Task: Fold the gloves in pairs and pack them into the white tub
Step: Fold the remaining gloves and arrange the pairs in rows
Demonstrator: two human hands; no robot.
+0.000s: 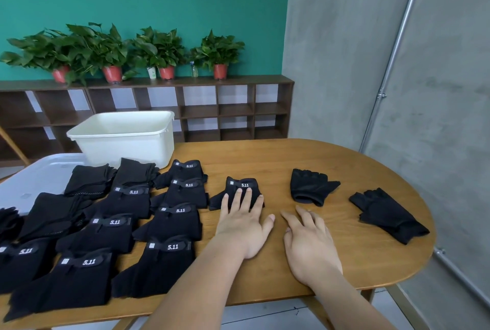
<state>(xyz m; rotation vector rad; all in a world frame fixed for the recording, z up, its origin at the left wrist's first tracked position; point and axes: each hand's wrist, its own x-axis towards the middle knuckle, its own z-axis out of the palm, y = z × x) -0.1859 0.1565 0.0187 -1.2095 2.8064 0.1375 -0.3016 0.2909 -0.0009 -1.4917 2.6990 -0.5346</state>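
Left hand [242, 226], fingers [248, 198] flat on folded glove [238, 183], right hand [309, 240] apparently resting on table [265, 159] — white tub [124, 141] behind.

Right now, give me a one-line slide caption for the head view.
Left hand flat on a black glove, right hand resting open on the wooden table, white tub behind.

Wooden table [265, 167], rounded at the right end. At the far left, a white tub [124, 141]. Across the left half, rows of folded black gloves [169, 223] — labels up on most. Near the middle, one folded pair [253, 181] set apart; to the right, a loose glove [310, 186] and a second glove [387, 215], well apart.
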